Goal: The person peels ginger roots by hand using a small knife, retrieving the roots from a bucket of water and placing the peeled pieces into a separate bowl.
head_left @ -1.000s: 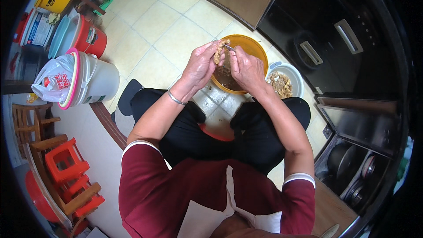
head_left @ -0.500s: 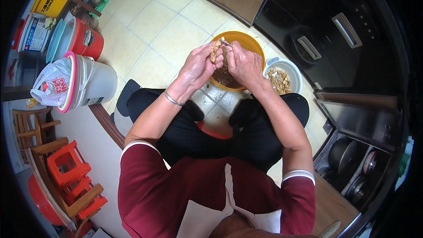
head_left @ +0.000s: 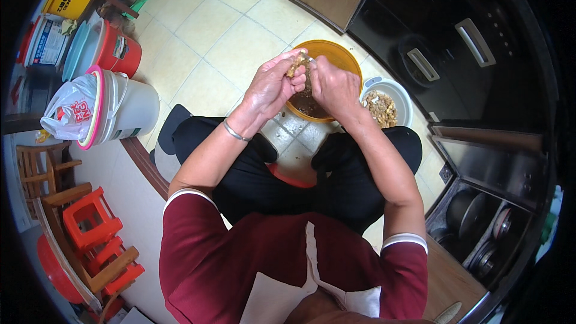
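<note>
Over the yellow basin [head_left: 349,63], my left hand [head_left: 271,86] pinches a tan, knobby piece [head_left: 295,67] that looks like a root, between thumb and fingers. Close beside it, my right hand [head_left: 336,87] is closed round a small tool with a metal tip [head_left: 308,57], perhaps a knife; its handle is hidden in my fist. The metal tip meets the upper end of the knobby piece. Dark brown scraps or murky water lie in the basin. To its right, a pale grey bowl [head_left: 405,97] holds several light tan, chunky pieces [head_left: 380,110].
A black cabinet front [head_left: 444,24] rises at the right, above an open compartment with pans [head_left: 468,213]. Along the left stand a white bucket [head_left: 135,108] topped with a plastic bag, a red bucket [head_left: 123,54] and red stools [head_left: 90,219]. Small crumbs dot the floor tiles [head_left: 294,129].
My right hand has shifted slightly, and the tool's tip has moved a little along the knobby piece. My left hand has turned the piece slightly. The bowl and basin stay in place.
</note>
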`<state>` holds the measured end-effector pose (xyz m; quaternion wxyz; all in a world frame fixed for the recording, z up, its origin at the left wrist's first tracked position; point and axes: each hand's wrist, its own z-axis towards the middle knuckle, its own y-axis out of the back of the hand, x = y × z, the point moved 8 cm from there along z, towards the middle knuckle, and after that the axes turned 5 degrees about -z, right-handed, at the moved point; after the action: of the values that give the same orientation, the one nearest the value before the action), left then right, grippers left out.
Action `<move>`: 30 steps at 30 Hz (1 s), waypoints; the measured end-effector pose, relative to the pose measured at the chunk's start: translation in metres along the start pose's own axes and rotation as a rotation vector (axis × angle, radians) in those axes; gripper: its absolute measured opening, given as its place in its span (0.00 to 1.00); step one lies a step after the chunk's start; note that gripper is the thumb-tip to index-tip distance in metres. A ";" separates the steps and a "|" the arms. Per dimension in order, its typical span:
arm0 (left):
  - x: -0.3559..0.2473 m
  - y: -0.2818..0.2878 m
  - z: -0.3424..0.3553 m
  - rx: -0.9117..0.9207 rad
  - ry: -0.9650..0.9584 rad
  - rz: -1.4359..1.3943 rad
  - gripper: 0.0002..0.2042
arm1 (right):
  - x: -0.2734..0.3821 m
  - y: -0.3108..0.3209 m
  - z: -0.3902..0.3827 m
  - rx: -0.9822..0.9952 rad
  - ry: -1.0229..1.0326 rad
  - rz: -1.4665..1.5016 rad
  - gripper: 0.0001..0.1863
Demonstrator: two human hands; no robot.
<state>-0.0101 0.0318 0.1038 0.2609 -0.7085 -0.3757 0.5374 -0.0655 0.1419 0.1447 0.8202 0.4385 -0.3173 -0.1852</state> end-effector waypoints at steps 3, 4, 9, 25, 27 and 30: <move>0.000 -0.001 -0.005 -0.108 -0.007 0.003 0.13 | -0.028 0.004 0.005 0.034 -0.179 -0.121 0.12; 0.000 0.002 -0.005 -0.121 -0.008 0.004 0.13 | -0.024 0.006 0.005 0.024 -0.161 -0.069 0.12; 0.001 0.005 0.001 -0.101 -0.057 0.027 0.13 | 0.000 -0.005 -0.008 0.056 -0.017 0.077 0.12; 0.011 -0.013 0.000 0.110 0.214 -0.218 0.13 | -0.013 0.000 -0.002 0.126 -0.117 0.300 0.15; 0.009 -0.013 -0.003 0.044 0.220 -0.159 0.14 | -0.016 0.006 -0.002 0.135 -0.164 0.340 0.15; 0.004 -0.013 0.000 0.087 0.160 -0.085 0.18 | -0.012 0.008 -0.004 0.116 -0.122 0.332 0.14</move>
<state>-0.0126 0.0426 0.1113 0.3433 -0.7205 -0.3596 0.4835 -0.0714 0.1554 0.1452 0.7921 0.4145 -0.4447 -0.0549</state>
